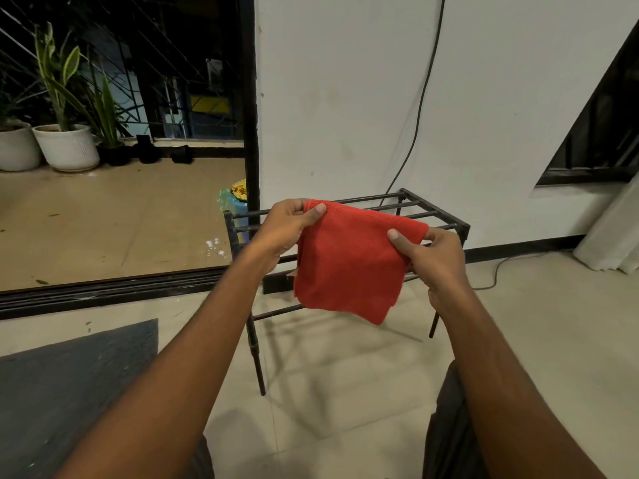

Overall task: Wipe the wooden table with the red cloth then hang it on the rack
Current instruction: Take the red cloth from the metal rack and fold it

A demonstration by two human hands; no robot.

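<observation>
While the left grip (290,226) pinches the upper left corner of the folded red fabric cloth (349,267) between thumb and fingers, the right grip (432,257) pinches its upper right edge the same way, so both are clenched on the fabric. The cloth hangs spread between them in the air, one lower corner drooping, in front of the top bars of the low black metal rack (436,209); whether it touches those bars cannot be told. That rack stands on the pale tiled floor (345,392) beside a white wall (345,98), down which a thin black cable (419,112) runs. Left of it lies a grey mat (79,375), and beyond the dark door frame (250,133) stand ribbed white plant pots (67,146).
</observation>
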